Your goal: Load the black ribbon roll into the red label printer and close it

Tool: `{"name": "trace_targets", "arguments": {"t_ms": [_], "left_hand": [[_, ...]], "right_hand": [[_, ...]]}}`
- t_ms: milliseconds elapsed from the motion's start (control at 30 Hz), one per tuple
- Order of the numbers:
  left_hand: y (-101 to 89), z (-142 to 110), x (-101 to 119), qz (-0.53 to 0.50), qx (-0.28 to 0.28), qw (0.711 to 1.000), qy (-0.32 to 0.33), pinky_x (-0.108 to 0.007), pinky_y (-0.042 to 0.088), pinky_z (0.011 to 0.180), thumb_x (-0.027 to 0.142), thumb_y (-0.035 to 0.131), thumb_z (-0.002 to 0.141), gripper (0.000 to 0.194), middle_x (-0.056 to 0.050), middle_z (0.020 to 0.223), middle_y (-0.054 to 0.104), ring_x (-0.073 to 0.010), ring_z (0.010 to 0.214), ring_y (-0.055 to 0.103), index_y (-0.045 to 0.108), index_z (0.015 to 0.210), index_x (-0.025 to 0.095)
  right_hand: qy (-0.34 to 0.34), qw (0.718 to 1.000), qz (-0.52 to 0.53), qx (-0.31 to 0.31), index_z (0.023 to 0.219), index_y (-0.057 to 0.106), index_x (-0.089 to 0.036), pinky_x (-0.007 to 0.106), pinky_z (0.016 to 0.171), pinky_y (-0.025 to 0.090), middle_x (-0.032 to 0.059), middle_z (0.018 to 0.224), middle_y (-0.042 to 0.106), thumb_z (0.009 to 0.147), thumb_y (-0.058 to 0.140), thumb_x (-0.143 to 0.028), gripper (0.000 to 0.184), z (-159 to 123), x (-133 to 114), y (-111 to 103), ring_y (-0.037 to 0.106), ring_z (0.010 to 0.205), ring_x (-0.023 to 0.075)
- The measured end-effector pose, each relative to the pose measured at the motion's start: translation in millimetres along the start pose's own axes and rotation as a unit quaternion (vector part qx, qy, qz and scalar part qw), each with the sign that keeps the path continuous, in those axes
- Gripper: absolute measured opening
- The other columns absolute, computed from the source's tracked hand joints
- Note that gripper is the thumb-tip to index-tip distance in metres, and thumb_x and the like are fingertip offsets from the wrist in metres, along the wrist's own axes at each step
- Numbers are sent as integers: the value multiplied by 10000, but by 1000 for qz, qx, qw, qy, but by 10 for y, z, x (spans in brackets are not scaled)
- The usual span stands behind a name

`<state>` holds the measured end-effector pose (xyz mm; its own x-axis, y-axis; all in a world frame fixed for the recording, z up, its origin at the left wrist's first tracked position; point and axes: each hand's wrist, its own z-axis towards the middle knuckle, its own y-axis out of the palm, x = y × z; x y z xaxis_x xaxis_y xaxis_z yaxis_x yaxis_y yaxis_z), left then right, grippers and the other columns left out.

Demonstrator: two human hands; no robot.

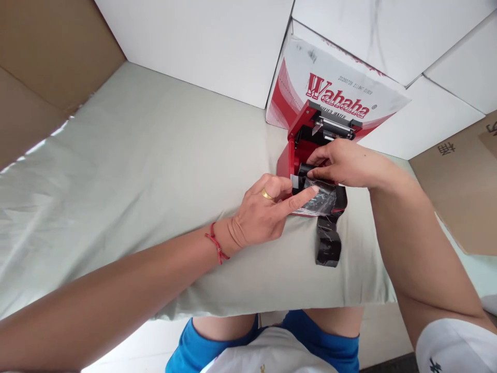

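White shirt (267, 353) nearest; beyond it, red device (286, 159) open on tabletop (155, 155) — right hand (345, 163) inside, left hand (264, 210) index-first against black strip (329, 246) trailing toward wearer. Whether either grasps: cannot tell.

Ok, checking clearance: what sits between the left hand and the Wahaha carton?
The red printer-like device, lid raised, stands between the left hand and Wahaha carton in the head view.

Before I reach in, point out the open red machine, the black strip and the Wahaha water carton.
Red machine (286, 161), head view: its left side wall.
Black strip (329, 247), head view: its lower end.
Wahaha water carton (337, 96), head view: its printed front.
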<state>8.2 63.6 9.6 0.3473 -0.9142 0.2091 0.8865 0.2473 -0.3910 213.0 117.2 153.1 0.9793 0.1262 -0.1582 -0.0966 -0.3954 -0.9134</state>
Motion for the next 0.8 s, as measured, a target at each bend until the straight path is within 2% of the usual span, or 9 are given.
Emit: {"name": "trace_targets", "arguments": {"t_ms": [133, 300, 367, 433, 500, 533, 600, 700, 800], "left_hand": [[-4, -16, -11, -7, -5, 1000, 15, -310, 543, 825, 9, 537, 947, 446, -45, 1013, 591, -164, 890, 575, 694, 1322, 194], [-2, -35, 21, -20, -10, 999, 29, -321, 547, 816, -12, 539, 902, 485, -41, 1024, 604, -160, 860, 563, 707, 1298, 213], [8, -45, 40, -26, -5, 999, 29, -322, 553, 822, -13, 557, 900, 486, -42, 1036, 612, -158, 849, 555, 706, 1300, 220], [18, -54, 53, -30, 2, 999, 30, -316, 556, 825, -18, 569, 900, 490, -39, 1039, 614, -155, 845, 549, 706, 1302, 226], [22, -58, 57, -33, 4, 999, 32, -311, 555, 830, -23, 573, 900, 488, -38, 1038, 606, -155, 854, 545, 710, 1299, 225], [21, -58, 57, -34, 4, 999, 33, -311, 551, 832, -25, 573, 900, 487, -38, 1039, 600, -156, 858, 543, 713, 1296, 222], [16, -56, 55, -35, 3, 999, 33, -313, 542, 836, -27, 575, 899, 487, -37, 1045, 594, -155, 864, 539, 721, 1291, 222], [6, -54, 51, -37, 4, 999, 32, -316, 532, 843, -20, 585, 916, 471, -39, 1071, 603, -152, 873, 542, 729, 1294, 223], [-3, -65, 43, -35, 3, 999, 34, -317, 521, 860, 4, 606, 951, 444, -44, 1107, 625, -157, 920, 564, 728, 1310, 236]], "right_hand": [[-85, 996, 10, 31, 963, 844, -282, 344, 692, 527, -19, 892, 833, 871, 747, -205, 154, 81, 82, 111, 727, 753, 201], [-64, 994, 31, 79, 939, 845, -267, 362, 704, 535, -14, 882, 834, 916, 713, -190, 155, -79, -31, 105, 721, 733, 197], [-74, 978, 60, 186, 972, 832, -257, 370, 739, 550, -8, 889, 822, 985, 654, -241, 179, -204, -106, 76, 714, 752, 193], [-99, 933, 91, 333, 1008, 813, -252, 383, 773, 566, 16, 942, 818, 1049, 605, -301, 217, -293, -156, 47, 726, 812, 207], [-120, 881, 81, 450, 1125, 794, -260, 412, 873, 582, 55, 1112, 827, 1093, 577, -362, 242, -306, -150, 20, 743, 994, 245], [-118, 869, 56, 477, 1214, 777, -270, 438, 959, 576, 69, 1217, 816, 1109, 559, -390, 270, -284, -121, 9, 726, 1117, 267], [-91, 881, -1, 463, 1351, 729, -287, 501, 1114, 524, 90, 1349, 785, 1129, 520, -432, 337, -215, -21, 7, 663, 1295, 303], [-68, 912, -33, 403, 1372, 724, -276, 536, 1155, 508, 122, 1349, 791, 1142, 483, -453, 378, -189, 143, 107, 683, 1308, 319], [-98, 892, -7, 442, 1272, 782, -259, 472, 1062, 577, 99, 1243, 836, 1150, 485, -452, 375, -361, 204, 356, 763, 1166, 272]]}}
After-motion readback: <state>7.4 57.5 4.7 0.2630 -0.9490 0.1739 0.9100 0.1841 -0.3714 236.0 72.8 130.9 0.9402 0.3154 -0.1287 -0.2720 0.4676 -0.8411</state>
